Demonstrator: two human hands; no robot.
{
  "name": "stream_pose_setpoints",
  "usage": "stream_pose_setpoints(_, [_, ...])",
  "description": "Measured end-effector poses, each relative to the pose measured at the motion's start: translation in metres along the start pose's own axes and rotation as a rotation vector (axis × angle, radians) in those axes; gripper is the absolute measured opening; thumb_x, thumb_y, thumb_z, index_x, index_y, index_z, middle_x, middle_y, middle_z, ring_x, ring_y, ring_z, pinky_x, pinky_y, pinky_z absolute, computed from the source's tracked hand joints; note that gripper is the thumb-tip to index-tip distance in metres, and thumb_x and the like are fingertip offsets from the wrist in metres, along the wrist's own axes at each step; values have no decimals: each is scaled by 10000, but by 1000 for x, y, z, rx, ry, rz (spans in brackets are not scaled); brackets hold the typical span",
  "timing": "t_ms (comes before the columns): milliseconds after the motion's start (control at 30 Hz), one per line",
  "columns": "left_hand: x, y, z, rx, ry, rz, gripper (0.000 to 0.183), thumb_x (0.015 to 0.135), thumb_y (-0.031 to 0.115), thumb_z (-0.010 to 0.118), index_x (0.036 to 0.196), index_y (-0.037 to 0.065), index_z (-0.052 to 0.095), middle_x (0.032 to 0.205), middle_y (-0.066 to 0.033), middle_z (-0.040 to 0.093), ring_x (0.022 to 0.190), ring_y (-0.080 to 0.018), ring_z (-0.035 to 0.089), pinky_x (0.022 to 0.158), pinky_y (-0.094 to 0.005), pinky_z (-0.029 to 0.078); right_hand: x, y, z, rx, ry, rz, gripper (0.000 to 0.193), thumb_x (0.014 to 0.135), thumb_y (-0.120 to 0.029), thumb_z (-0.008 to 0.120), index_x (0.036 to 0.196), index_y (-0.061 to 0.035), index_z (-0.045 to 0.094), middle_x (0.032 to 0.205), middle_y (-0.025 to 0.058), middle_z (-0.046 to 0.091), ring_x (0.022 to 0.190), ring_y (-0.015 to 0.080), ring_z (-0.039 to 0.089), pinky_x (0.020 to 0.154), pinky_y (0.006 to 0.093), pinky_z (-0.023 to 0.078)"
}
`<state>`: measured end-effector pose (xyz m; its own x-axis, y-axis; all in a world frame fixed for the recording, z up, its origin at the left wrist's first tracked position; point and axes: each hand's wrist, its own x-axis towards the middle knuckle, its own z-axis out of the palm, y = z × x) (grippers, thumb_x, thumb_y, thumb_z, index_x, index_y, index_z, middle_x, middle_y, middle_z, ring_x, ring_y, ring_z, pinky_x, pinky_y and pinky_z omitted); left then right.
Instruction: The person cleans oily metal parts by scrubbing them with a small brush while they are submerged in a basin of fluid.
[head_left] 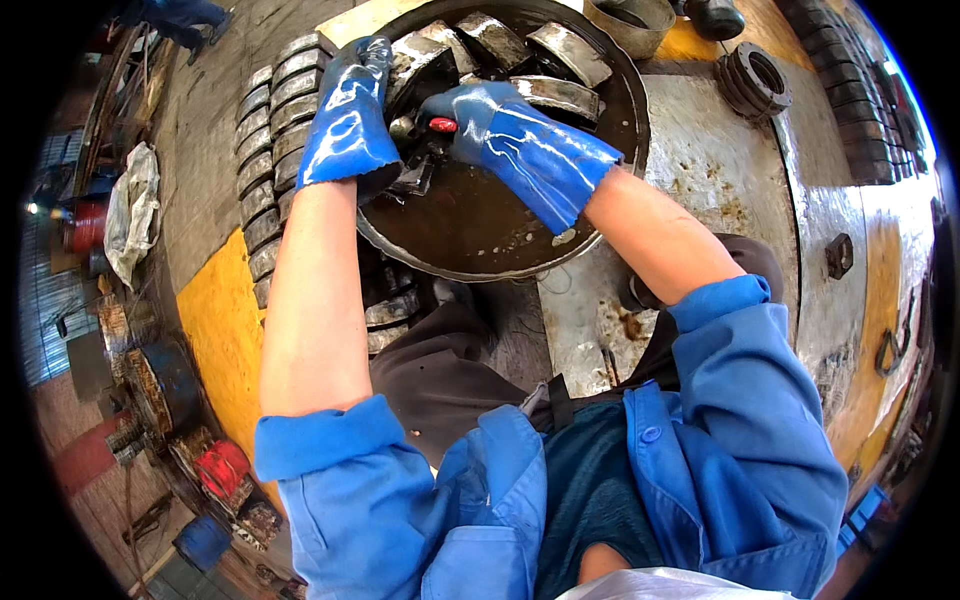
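Both my hands wear shiny blue rubber gloves and are over a round metal basin [625, 185] of dark, dirty liquid. My left hand [352, 105] is at the basin's left rim, its fingers closed around the edge of a greasy curved metal part [415, 65]. Over the basin's middle, my right hand [480, 115] is closed on a tool with a red handle end [443, 125]; its working end is hidden. Beneath the hands lies a dark, wet piece [413, 178] whose kind I cannot make out. Several more metal parts [568, 52] sit in the basin's far side.
Stacks of curved metal parts [258, 165] stand left of the basin. A metal container [630, 22] and a flanged ring [752, 80] are at the far right. A hex nut [839, 256] lies on the metal plate [700, 130]. Left is a crumpled plastic bag [133, 215].
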<state>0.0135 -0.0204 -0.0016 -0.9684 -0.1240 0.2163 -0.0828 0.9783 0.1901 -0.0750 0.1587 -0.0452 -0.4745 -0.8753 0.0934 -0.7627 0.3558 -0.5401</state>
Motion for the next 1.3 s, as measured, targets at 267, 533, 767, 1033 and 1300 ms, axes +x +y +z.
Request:
stream_pose_setpoints(267, [-5,-10,4,163,-19,85,1003,701,262,740,1555,-27,300,1519,-296,398,1454,-411,345,1246,-400,259,3,-2,1,11,-18,-91,233,843,-229,709,1075,-210,707,972,120,720,917,365,698,773,474,562])
stream_pose_setpoints(533, [-2,13,-1,82,84,56,563,939,218,584,1433,-20,451,1439,-258,506,1377,-392,445,1176,-388,350,3,1,-4,-53,-64,-34,355,774,-127,719,1119,-208,710,951,124,725,909,353,710,784,441,586])
stream_pose_setpoints(767, [11,22,-9,-305,143,-245,387,1056,240,505,1348,-10,559,1353,-288,572,1309,-421,510,1109,-403,417,-6,44,9,255,276,122,211,888,-336,712,1077,-247,743,974,87,750,890,280,724,805,384,577])
stream_pose_setpoints(1033, [8,24,-8,-112,30,-150,635,859,-10,616,1475,37,467,1488,-231,476,1396,-400,432,1195,-379,342,-41,99,49,503,226,343,260,865,-335,740,1073,-181,754,981,110,759,908,247,727,819,348,560])
stream_pose_setpoints(1300, [7,23,-10,-178,29,-180,635,872,-7,609,1486,50,457,1509,-225,457,1404,-394,426,1200,-376,339,-55,134,102,437,112,462,270,886,-391,718,1067,-193,749,1027,107,752,956,308,721,843,391,569])
